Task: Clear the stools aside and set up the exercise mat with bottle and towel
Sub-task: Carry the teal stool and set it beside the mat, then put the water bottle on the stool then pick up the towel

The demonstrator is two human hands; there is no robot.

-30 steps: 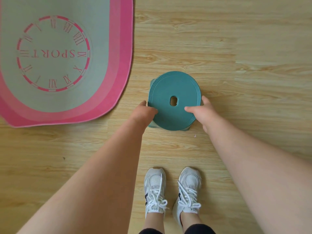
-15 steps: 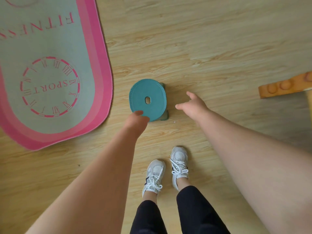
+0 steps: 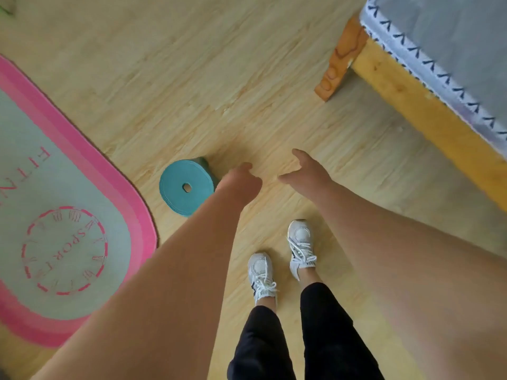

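My left hand (image 3: 242, 179) and right hand (image 3: 305, 173) hang loose and empty, and the teal stool (image 3: 184, 188) stands centre left, just beside the mat (image 3: 82, 187), where I fear somebody trips on it.

The stool (image 3: 175, 194) looks like teal plastic, matt, its seat ringed with fine moulded ridges. Under the stool, the floor (image 3: 219, 78) is pale wood-grain planking with a soft sheen. Left of the stool, the mat (image 3: 68, 174) has a flat, woven, cloth-like face. Well to the stool's right, the bed frame (image 3: 411, 100) is yellow varnished wood, topped with grey cloth (image 3: 452, 31).
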